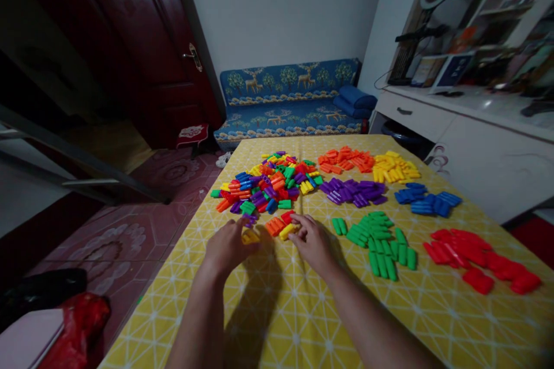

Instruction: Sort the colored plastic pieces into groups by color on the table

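Observation:
A mixed pile of coloured plastic pieces [270,181] lies on the yellow patterned tablecloth [281,311]. My left hand [227,245] rests at the pile's near edge, its fingers curled around a yellow piece [250,237]. Beside it, my right hand [312,242] pinches another yellow piece [287,231], next to a few orange pieces [274,225]. Sorted heaps lie to the right: orange [346,159], yellow [393,167], purple [352,191], blue [426,199], green [381,239] and red [480,259].
A blue patterned sofa [289,98] stands beyond the table's far end, with a dark red door [160,40] to its left. White cabinets [476,138] run along the right. A red bag [78,323] lies on the floor at lower left.

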The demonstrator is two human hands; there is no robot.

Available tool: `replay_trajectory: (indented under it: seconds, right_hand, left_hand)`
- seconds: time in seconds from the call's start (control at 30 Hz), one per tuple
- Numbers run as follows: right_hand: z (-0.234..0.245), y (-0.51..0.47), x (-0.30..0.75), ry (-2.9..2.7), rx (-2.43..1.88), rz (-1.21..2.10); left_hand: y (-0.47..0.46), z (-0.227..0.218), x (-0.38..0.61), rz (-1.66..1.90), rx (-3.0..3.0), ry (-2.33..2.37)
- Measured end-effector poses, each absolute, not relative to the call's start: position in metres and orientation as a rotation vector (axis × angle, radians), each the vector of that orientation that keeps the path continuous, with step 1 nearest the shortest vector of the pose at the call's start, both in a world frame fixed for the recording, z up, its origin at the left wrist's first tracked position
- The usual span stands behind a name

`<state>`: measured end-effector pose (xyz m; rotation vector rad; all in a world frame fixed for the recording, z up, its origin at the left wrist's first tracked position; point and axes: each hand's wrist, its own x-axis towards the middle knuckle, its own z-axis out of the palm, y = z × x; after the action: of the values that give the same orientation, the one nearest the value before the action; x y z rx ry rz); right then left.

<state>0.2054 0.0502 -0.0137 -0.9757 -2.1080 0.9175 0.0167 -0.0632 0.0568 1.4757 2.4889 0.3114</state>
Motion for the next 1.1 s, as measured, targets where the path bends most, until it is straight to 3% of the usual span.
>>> replay_trajectory:
  seconds: [0.13, 0.37, 0.47, 0.6, 0.7, 0.8, 0.9, 1.1]
  right_hand:
    - [-0.004, 0.047, 0.208, -2.186, -1.027, 0.850]
    - [-0.007, 0.048, 0.208, -2.233, -0.946, 0.870]
    - [-0.014, 0.051, 0.204, -2.203, -0.963, 0.870]
    - [-0.013, 0.050, 0.204, -2.256, -1.008, 0.725]
    - [-0.006, 0.044, 0.208, -2.417, -0.965, 0.585]
    - [-0.003, 0.042, 0.209, -2.506, -0.892, 0.567]
    - [-0.012, 0.049, 0.206, -2.234, -0.947, 0.742]
    - [-0.026, 0.073, 0.210, -1.341, -0.975, 1.209]
  left_hand:
    - [-0.076, 0.049, 0.011, 0.164, 1.487, 2.425]
    - [-0.029, 0.019, 0.036, 0.571, 1.539, 2.356]
    - [-0.005, 0.020, 0.041, 0.975, 1.271, 2.393]
    - [0.012, 0.018, 0.055, 1.736, 0.797, 1.730]
    - [0.014, 0.011, 0.066, 1.941, 0.535, 1.150]
    - [0.012, 0.007, 0.069, 2.008, 0.409, 0.949]
    - [0.008, 0.007, 0.068, 1.958, 0.446, 0.826]
    - [-0.001, 0.002, 0.084, 1.211, 0.697, 0.680]
